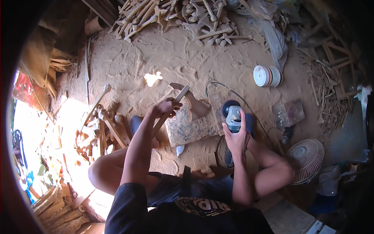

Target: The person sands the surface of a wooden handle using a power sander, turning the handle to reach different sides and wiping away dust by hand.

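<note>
My left hand (166,107) is closed around the straight bar of a carved wooden piece (180,94), holding it tilted. A curved, flared wooden part (198,108) lies just beside the bar, over the mottled block (191,132); whether the two are joined I cannot tell. My right hand (237,136) grips a handheld power sander (233,117) with a round dark disc at its far end. The sander is to the right of the block, apart from the wood. A dark cord (233,90) loops across the sand behind it.
Heaped wooden pieces (171,17) lie at the back, more (105,128) at left. At right are a white tub (267,76), a dusty box (290,113) and a round fan (307,162). A small white bottle (179,150) sits by the block's near edge. My bent legs flank the block.
</note>
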Tool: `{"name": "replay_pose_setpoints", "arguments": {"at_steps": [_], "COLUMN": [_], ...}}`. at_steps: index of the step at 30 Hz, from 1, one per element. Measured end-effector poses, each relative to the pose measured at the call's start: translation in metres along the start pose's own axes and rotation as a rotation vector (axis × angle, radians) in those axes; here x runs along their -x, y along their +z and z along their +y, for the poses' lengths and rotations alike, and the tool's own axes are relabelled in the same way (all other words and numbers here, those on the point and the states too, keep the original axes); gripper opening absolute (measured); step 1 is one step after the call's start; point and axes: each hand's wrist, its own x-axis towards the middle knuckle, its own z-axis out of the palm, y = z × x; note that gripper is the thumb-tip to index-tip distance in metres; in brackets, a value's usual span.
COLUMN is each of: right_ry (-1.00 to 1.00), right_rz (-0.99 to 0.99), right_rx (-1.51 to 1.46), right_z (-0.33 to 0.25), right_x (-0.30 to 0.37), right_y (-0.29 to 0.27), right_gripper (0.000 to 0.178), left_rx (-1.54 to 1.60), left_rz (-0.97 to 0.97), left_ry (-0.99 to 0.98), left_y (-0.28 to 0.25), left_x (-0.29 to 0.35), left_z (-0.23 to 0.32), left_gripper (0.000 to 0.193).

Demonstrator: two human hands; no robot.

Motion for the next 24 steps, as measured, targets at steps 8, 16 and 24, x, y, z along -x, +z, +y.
{"name": "replay_pose_setpoints", "arguments": {"at_steps": [8,16,24], "right_ry": [-0.079,0.008,-0.184], "right_rz": [-0.132,-0.411,-0.509], "right_rx": [-0.065,0.034,-0.02], "right_z": [-0.001,-0.014,-0.02], "right_x": [0.02,0.033,0.034], "right_y": [0.024,0.043,0.083], "right_gripper": [0.084,0.086,0.087], "left_rx": [0.202,0.204,0.0], "left_rz": [0.196,0.621,0.73], "left_ry": [0.072,0.062,0.025], "left_y": [0.053,0.076,0.094], "left_x": [0.066,0.055,0.064], "left_z": [-0.079,-0.101,-0.092], "left_gripper": [0.048,0.062,0.069]}}
